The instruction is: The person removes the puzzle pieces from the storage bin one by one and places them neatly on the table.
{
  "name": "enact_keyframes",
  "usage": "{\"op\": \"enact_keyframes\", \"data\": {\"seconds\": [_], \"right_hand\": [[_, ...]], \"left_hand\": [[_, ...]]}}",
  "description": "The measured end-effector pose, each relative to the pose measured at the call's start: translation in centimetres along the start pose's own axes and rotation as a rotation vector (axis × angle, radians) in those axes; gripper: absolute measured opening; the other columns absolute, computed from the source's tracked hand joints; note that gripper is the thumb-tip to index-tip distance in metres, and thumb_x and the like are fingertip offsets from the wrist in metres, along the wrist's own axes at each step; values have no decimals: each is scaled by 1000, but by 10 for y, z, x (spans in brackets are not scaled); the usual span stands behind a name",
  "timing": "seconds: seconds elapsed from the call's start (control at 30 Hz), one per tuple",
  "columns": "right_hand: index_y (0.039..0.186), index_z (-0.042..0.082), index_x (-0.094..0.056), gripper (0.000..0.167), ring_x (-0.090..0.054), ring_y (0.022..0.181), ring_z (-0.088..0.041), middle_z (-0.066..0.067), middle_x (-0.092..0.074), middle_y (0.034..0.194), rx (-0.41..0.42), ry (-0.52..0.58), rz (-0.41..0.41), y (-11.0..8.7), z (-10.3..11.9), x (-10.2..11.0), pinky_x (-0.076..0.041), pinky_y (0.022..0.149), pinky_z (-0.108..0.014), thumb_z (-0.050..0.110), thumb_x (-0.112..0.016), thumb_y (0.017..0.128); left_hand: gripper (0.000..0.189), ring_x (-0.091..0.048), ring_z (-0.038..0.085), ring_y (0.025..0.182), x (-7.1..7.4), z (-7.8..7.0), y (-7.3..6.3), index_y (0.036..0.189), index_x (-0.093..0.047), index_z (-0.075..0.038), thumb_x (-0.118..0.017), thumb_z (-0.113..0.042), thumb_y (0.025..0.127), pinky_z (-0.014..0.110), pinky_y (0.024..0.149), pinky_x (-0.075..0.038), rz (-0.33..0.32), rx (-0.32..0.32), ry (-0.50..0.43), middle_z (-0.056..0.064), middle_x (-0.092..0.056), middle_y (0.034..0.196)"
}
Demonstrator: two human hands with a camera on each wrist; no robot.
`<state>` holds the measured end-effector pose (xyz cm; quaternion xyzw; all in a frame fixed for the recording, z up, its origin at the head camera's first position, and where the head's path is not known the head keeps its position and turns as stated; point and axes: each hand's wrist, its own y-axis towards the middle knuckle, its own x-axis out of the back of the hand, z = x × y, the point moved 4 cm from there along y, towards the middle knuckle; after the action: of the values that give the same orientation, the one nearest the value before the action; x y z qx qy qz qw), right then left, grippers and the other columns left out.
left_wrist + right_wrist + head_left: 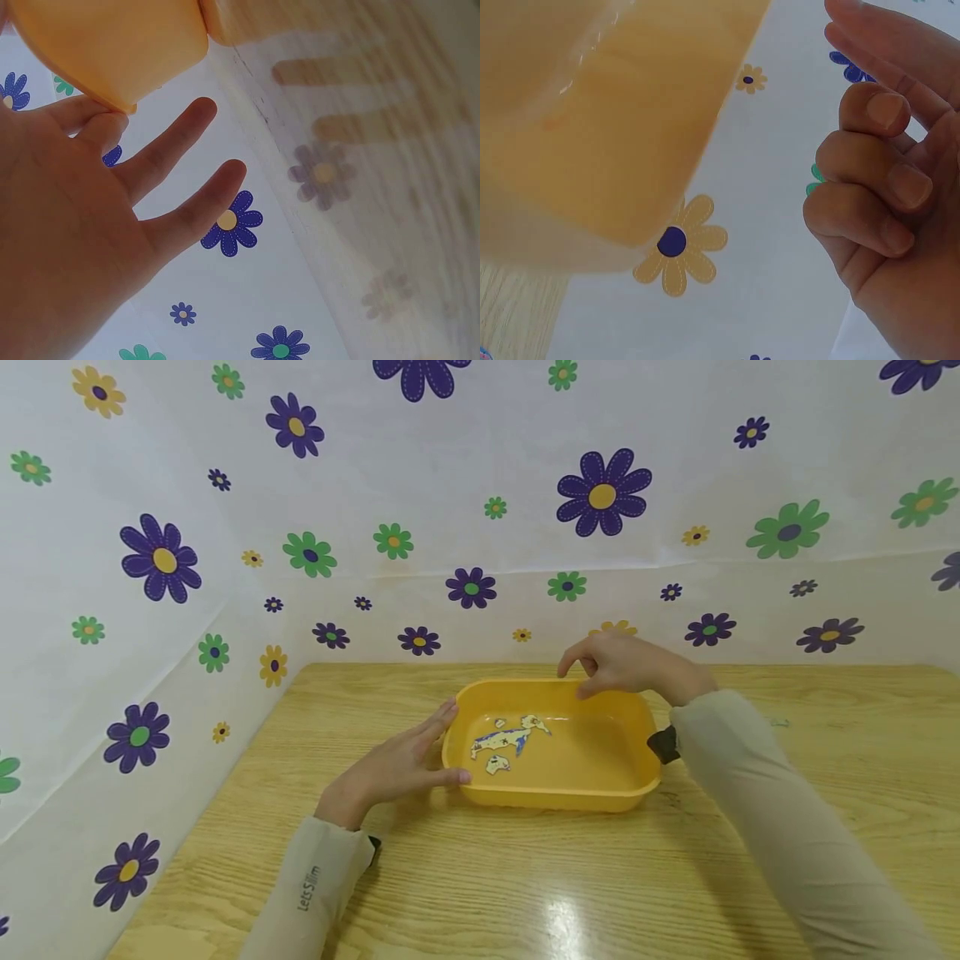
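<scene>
Right sleeve (787,810) foremost; right hand (626,662) at yellow tray's (555,797) far rim, thumb and index parted, nothing visibly held (others curled). Printed pieces (498,740) inside, leftward, nearer left hand (393,768) gripping tray's end; tray lengthwise left-right.

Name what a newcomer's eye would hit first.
The bright yellow tray on the wooden table, patterned pieces lying in its left part. The left hand touches its left end; the right hand is near its far side. Bold flowers dot the white backdrop behind.
</scene>
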<state>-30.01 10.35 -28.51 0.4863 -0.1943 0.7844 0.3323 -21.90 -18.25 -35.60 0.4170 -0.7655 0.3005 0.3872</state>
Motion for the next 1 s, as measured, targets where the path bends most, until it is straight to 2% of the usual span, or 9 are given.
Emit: {"op": "enact_keyframes", "data": {"seconds": [0.23, 0.5, 0.57, 0.63, 0.73, 0.83, 0.93, 1.0], "right_hand": [[116, -1, -73, 30, -43, 64, -16, 0, -47, 67, 13, -42, 72, 14, 3, -12, -36, 61, -30, 1, -76, 86], [124, 1, -71, 39, -46, 69, -17, -4, -52, 75, -39, -78, 163, 26, 9, -27, -41, 65, -30, 2, -76, 86], [126, 1, -70, 41, -49, 74, -20, -8, -61, 86, -57, -76, 189, 28, 11, -30, -45, 70, -32, 0, -75, 85], [129, 4, -69, 45, -53, 85, -23, -13, -67, 106, -93, -94, 209, 29, 11, -34, -49, 80, -37, 0, -75, 85], [133, 8, -68, 50, -56, 109, -30, -17, -61, 136, -125, -130, 236, 31, 10, -40, -48, 98, -45, -1, -74, 84], [137, 10, -66, 56, -53, 123, -33, -18, -55, 145, -153, -140, 274, 34, 10, -47, -44, 107, -49, -2, -74, 83], [140, 12, -63, 59, -53, 119, -30, -18, -53, 147, -183, -131, 303, 36, 9, -53, -48, 102, -43, -2, -73, 83], [141, 13, -62, 60, -53, 112, -28, -17, -53, 147, -203, -134, 312, 37, 8, -56, -52, 93, -37, -1, -73, 83]], "left_hand": [[104, -15, 32, 153, 0, 1, 0, 165, -12, -18, -66, -66, 89, 59, 119, -20, -5, -2, 6, 1, -4, 170], [104, -15, 32, 153, 0, 1, 0, 165, -11, -18, -66, -65, 89, 59, 119, -20, -1, -5, 1, 2, -5, 170], [104, -15, 32, 153, 0, 1, 0, 165, -11, -18, -66, -65, 89, 58, 119, -20, 1, -8, -3, 2, -4, 170], [104, -16, 33, 153, 0, 1, 0, 165, -11, -18, -66, -65, 89, 59, 119, -20, 1, -8, -4, 1, -4, 170], [105, -16, 33, 153, 0, 1, 0, 165, -12, -18, -66, -67, 89, 59, 119, -20, -1, -8, -6, 1, -5, 170], [105, -16, 33, 153, 1, 1, 0, 165, -12, -19, -65, -68, 88, 59, 119, -20, -2, -9, -7, 1, -5, 170], [106, -16, 33, 153, 0, 1, 1, 165, -12, -19, -65, -68, 88, 59, 119, -20, -1, -10, -5, 1, -5, 170], [105, -16, 33, 153, 0, 2, 1, 165, -12, -20, -64, -69, 88, 59, 119, -21, -1, -8, -5, 1, -5, 170]]}}
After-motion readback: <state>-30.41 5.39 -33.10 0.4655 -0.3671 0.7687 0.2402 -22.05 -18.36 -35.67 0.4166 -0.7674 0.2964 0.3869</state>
